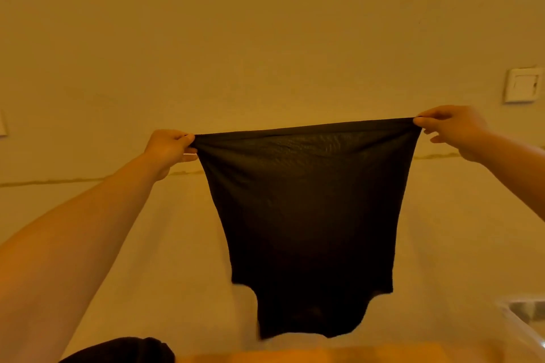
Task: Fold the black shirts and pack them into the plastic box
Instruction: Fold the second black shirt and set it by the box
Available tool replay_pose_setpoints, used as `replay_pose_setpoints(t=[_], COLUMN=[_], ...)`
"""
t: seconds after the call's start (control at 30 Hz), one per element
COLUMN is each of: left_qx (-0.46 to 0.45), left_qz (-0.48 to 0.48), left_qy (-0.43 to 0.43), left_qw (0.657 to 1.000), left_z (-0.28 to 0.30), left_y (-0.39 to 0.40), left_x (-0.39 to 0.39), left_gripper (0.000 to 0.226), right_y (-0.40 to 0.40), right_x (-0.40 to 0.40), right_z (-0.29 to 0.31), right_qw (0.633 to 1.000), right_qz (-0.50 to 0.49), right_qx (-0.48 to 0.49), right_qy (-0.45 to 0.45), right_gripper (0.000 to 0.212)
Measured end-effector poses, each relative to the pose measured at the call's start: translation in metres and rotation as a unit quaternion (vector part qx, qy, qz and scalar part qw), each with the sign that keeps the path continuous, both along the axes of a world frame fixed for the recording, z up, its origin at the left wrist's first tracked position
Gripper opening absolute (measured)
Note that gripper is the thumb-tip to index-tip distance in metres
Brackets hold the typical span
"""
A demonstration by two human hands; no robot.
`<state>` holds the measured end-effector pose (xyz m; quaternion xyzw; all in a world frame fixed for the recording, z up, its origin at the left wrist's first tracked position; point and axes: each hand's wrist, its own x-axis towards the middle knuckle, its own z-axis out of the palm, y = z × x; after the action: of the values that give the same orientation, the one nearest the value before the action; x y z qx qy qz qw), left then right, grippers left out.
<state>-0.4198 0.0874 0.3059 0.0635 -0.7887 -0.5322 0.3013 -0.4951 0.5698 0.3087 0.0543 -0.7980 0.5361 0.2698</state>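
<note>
A black shirt (306,209) hangs spread out in the air in front of me, its top edge stretched tight. My left hand (169,147) pinches the left corner of that edge. My right hand (451,130) pinches the right corner. The shirt's lower end dangles just above the pale bed surface (182,244). A clear plastic box (525,321) shows at the lower right edge, only partly in view. More black cloth (124,351) lies at the bottom left.
A plain wall (265,38) fills the upper half, with a white switch plate (523,85) at the right. An orange surface (324,355) runs along the bottom edge.
</note>
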Motion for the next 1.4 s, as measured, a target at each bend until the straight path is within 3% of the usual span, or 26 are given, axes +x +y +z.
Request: replay_pose_setpoints(t=[0.2, 0.4, 0.53, 0.6, 0.77, 0.87, 0.97, 1.03, 1.13, 1.23, 1.33, 1.4], left_qx=[-0.126, -0.185, -0.203, -0.198, -0.216, -0.259, -0.35, -0.381, -0.41, -0.424, -0.444, -0.453], left_qz=[-0.012, -0.055, -0.076, -0.075, -0.119, -0.15, -0.162, -0.175, -0.186, -0.167, -0.145, -0.144], left_qy=[-0.05, -0.088, -0.096, -0.087, -0.078, -0.064, -0.06, -0.058, -0.08, -0.088, -0.073, -0.073], left_qw=[0.991, 0.977, 0.972, 0.974, 0.966, 0.952, 0.921, 0.906, 0.889, 0.885, 0.881, 0.877], left_z=[-0.014, -0.051, -0.071, -0.081, -0.129, -0.176, -0.226, -0.256, -0.292, -0.319, -0.333, -0.334], left_y=[-0.014, -0.038, -0.04, -0.039, -0.029, -0.023, -0.021, -0.021, -0.017, -0.015, -0.01, -0.006], left_x=[0.026, 0.077, 0.13, 0.159, 0.24, 0.285, 0.32, 0.338, 0.36, 0.38, 0.401, 0.415], left_gripper=[0.024, 0.02, 0.015, 0.014, 0.034, 0.04, 0.037, 0.032, 0.014, 0.03, 0.032, 0.037], right_y=[0.008, 0.016, 0.026, 0.029, 0.037, 0.043, 0.042, 0.043, 0.035, 0.03, 0.032, 0.035], right_x=[0.027, 0.071, 0.112, 0.139, 0.22, 0.266, 0.307, 0.327, 0.352, 0.369, 0.384, 0.393], right_z=[-0.013, -0.043, -0.067, -0.082, -0.135, -0.179, -0.219, -0.243, -0.272, -0.292, -0.303, -0.307], right_qw=[0.997, 0.987, 0.982, 0.98, 0.971, 0.967, 0.957, 0.932, 0.911, 0.907, 0.905, 0.902], right_qz=[0.053, 0.122, 0.149, 0.171, 0.192, 0.191, 0.173, 0.168, 0.2, 0.198, 0.22, 0.232], right_qx=[0.01, 0.037, 0.065, 0.052, 0.084, 0.125, 0.201, 0.296, 0.334, 0.358, 0.351, 0.352], right_qy=[-0.055, -0.099, -0.1, -0.092, -0.111, -0.116, -0.121, -0.123, -0.137, -0.098, -0.094, -0.093], right_gripper=[0.021, 0.016, 0.078, 0.072, 0.054, 0.057, 0.007, 0.011, 0.016, 0.021, 0.058, 0.062])
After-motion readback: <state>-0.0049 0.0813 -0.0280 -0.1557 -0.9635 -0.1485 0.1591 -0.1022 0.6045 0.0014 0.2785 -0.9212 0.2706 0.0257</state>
